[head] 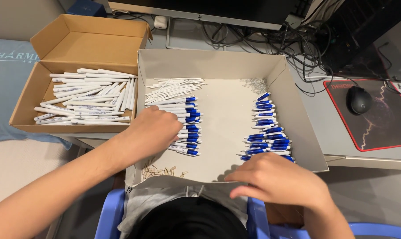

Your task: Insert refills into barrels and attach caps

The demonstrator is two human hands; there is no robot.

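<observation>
My left hand point(154, 128) lay knuckles up inside the shallow white box point(236, 66), its grip curled over the row of blue-and-white pen halves point(189, 128) stacked along the box's left side; whether the fingers pinched one I could not tell. My right hand point(276, 179) rested at the box's near edge, fingers bent loosely together, just below the pile of blue pen caps point(267, 132) on the right. Thin white refill tubes point(169, 86) lay behind the left row. Beside the white box, a brown cardboard box point(30, 95) held assembled white pens point(87, 95). On the worktop, a black mouse point(358, 99) sat on a red-edged mouse pad point(386, 128)
</observation>
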